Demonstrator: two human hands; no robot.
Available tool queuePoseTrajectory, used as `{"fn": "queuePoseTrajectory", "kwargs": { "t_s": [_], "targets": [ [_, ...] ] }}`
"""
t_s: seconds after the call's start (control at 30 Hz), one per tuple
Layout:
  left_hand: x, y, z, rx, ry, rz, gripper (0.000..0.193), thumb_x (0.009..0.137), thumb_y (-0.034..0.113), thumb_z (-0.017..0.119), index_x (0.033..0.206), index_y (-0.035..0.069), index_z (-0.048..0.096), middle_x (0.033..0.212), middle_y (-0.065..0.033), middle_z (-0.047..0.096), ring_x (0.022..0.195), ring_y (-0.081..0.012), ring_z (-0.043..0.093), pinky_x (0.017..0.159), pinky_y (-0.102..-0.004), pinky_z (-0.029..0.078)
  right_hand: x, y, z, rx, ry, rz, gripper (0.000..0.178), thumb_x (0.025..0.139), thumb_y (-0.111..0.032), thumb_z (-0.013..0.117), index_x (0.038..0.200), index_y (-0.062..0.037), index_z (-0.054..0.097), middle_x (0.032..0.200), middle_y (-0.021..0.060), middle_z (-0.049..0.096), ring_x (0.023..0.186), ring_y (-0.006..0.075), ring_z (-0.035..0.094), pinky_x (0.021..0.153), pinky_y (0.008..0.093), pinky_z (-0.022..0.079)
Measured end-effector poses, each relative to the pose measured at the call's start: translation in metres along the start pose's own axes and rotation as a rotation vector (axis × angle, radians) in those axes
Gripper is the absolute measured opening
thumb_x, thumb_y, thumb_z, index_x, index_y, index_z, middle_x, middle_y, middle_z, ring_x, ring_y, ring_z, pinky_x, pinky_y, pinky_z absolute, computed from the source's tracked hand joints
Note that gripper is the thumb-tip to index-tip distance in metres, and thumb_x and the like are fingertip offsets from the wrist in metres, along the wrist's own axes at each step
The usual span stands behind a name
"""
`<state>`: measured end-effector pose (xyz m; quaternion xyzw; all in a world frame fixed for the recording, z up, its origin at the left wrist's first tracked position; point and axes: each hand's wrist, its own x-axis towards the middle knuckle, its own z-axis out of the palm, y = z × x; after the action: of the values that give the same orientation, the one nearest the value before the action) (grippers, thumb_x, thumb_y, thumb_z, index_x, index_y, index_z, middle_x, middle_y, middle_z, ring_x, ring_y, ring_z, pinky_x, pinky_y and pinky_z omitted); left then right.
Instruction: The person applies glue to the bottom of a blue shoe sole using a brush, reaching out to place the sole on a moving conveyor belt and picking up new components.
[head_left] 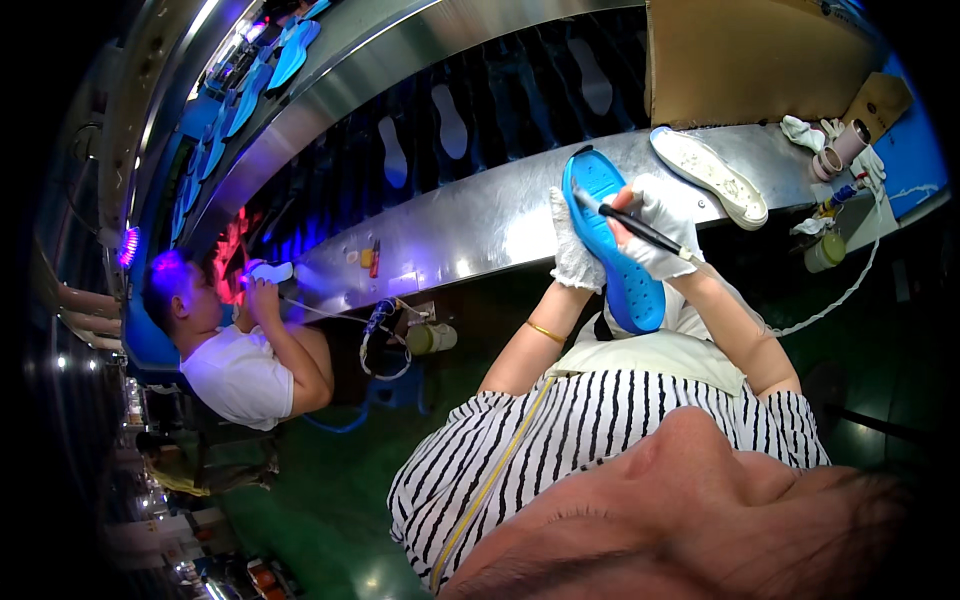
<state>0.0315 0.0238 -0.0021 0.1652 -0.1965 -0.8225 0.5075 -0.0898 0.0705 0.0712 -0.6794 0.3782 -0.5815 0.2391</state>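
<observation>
A blue shoe sole (636,295) is tilted in front of me, its hollow side with small holes facing up. My left hand (573,243), in a white glove, is closed round the sole's left edge. My right hand (662,222), also gloved but with bare fingertips showing, grips a black-handled brush (648,234) like a pen. The brush's tip is over the upper part of the sole; whether it touches I cannot tell. A white shoe sole (708,176) lies on the metal bench just beyond my right hand.
The metal bench (480,220) runs across in front, with a dark rack of soles behind it. Cardboard (750,65) stands at the far right, near a pinkish cylinder (850,142). A white braided hose (850,290) hangs at right. A co-worker (245,365) sits at left.
</observation>
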Motion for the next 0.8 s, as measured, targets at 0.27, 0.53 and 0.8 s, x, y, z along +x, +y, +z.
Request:
{"fn": "queuePoseTrajectory", "kwargs": {
  "t_s": [0.27, 0.53, 0.8],
  "targets": [
    [-0.013, 0.021, 0.004, 0.076, 0.119, -0.042, 0.085, 0.081, 0.073, 0.035, 0.129, 0.003, 0.042, 0.117, -0.0159, 0.054, 0.104, -0.0287, 0.056, 0.093, -0.0402, 0.046, -0.005, -0.01, 0.001, -0.155, -0.052, -0.13, 0.023, 0.068, 0.002, 0.069, 0.087, -0.005, 0.059, 0.075, 0.0081, 0.059, 0.069, 0.0215, 0.06, 0.065, 0.0278, 0.049],
    [-0.023, 0.04, 0.016, 0.048, -0.028, -0.184, 0.091, 0.081, 0.074, 0.032, 0.134, 0.001, 0.036, 0.123, -0.0259, 0.05, 0.11, -0.0351, 0.053, 0.095, -0.0444, 0.044, -0.028, 0.006, 0.002, -0.122, -0.084, -0.082, 0.019, 0.067, 0.001, 0.07, 0.082, -0.0047, 0.062, 0.075, 0.0084, 0.062, 0.068, 0.0209, 0.061, 0.065, 0.0282, 0.048],
    [-0.056, 0.024, -0.009, 0.212, -0.168, -0.354, 0.096, 0.077, 0.078, 0.026, 0.135, 0.003, 0.032, 0.124, -0.021, 0.05, 0.111, -0.032, 0.053, 0.095, -0.0415, 0.044, -0.06, 0.021, -0.029, 0.177, -0.06, 0.39, 0.014, 0.075, 0.001, 0.068, 0.086, -0.0021, 0.061, 0.082, 0.0075, 0.064, 0.071, 0.0112, 0.061, 0.066, 0.0227, 0.048]
  ]
}}
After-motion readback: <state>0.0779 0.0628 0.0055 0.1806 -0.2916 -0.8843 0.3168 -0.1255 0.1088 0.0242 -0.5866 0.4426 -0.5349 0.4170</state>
